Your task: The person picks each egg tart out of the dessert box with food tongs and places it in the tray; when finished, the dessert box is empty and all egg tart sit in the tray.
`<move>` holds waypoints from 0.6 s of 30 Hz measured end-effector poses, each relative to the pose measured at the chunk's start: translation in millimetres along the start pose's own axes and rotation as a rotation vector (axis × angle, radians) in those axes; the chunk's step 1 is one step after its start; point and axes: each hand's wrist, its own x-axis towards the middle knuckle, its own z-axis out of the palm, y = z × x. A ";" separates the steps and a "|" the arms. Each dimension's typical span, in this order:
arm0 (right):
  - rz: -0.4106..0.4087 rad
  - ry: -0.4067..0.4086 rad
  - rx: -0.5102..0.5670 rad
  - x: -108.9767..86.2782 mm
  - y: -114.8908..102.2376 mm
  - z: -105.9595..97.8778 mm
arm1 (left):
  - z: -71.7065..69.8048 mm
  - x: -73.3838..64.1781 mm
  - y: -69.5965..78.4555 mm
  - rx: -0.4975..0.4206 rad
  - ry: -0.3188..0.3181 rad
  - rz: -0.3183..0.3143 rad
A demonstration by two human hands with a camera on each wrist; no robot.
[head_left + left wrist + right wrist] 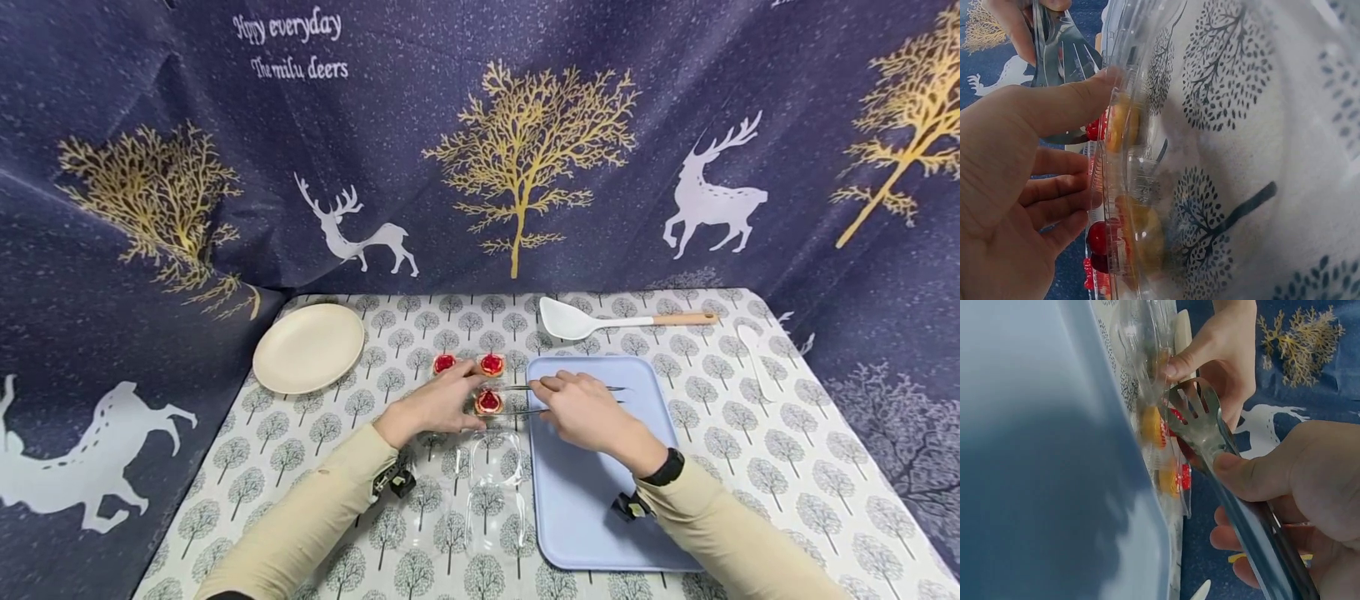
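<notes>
A clear plastic clamshell box (497, 492) lies unfolded on the table. Small red-topped tarts (491, 364) sit in its far half; three show, and the left hand may cover more. My left hand (438, 402) grips that half, with its thumb at the rim (1109, 181) in the left wrist view. Metal tongs (1244, 515) are held in my right hand (585, 410), above the blue tray. Their slotted ends reach left to the nearer right tart (488, 402), one on each side. Whether they touch it, I cannot tell.
The light-blue tray (592, 508) lies just right of the box. A cream plate (307, 348) stands at the back left. Behind the tray rests a white spatula with a wooden handle (684, 319), and a white spoon (756, 362) lies at the right.
</notes>
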 end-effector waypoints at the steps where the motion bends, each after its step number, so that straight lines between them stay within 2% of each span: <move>1: 0.000 -0.004 -0.006 1.1 -1.0 -0.1 | -0.1 0.0 0.0 -0.003 0.001 0.001; 18: 0.002 -0.002 -0.149 13.1 -17.1 3.7 | -0.3 0.7 1.9 -0.004 0.001 -0.016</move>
